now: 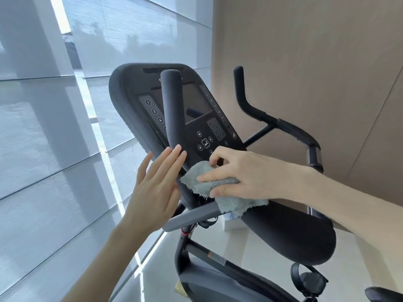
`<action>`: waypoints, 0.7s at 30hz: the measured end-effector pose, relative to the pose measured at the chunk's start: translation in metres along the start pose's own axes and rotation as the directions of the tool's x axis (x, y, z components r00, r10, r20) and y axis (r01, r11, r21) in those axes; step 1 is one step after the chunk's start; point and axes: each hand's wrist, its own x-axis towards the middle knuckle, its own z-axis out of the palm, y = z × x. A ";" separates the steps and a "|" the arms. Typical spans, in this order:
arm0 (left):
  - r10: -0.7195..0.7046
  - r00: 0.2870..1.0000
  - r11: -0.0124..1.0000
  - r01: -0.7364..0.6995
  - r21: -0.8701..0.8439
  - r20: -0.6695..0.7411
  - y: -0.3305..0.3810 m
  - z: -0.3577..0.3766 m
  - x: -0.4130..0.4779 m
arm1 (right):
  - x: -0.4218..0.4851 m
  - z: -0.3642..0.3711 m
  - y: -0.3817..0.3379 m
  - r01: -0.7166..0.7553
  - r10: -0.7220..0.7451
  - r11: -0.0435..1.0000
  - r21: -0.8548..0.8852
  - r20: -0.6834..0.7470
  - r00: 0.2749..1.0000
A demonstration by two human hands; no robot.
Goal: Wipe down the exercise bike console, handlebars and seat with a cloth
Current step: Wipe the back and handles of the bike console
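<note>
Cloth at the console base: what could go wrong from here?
1. The right hand pinches the cloth just below the buttons of the console; an upward wipe could press keys.
2. The cloth's loose corner hangs down towards the cables under the console and might snag.
3. The left hand lies open against the left handlebar, not gripping it, so it may brace poorly.
</note>
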 end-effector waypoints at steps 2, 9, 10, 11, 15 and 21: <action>0.006 1.000 1.000 -0.006 -0.006 -0.001 -0.001 0.000 0.001 | -0.005 0.004 -0.003 0.042 -0.045 0.994 -0.102 -0.024 0.999; 0.029 1.000 0.999 -0.030 -0.018 -0.010 -0.003 -0.001 0.002 | -0.034 0.005 -0.011 0.147 -0.152 0.952 -0.268 0.001 0.988; 0.037 0.999 0.999 -0.037 -0.012 -0.009 -0.004 -0.002 0.002 | -0.036 0.003 -0.012 0.137 -0.138 0.953 -0.269 0.015 0.990; 0.044 0.999 0.999 -0.044 -0.002 -0.010 -0.004 -0.003 0.003 | -0.038 0.000 -0.012 0.108 -0.104 0.965 -0.241 0.026 0.994; 0.072 0.997 0.997 -0.072 0.009 -0.041 0.000 -0.005 0.003 | -0.035 -0.018 -0.006 -0.049 0.051 0.998 0.030 -0.058 0.997; 0.127 0.991 0.992 -0.127 -0.016 -0.045 0.012 -0.003 0.005 | -0.011 0.002 0.003 -0.125 0.150 0.973 0.196 -0.116 0.982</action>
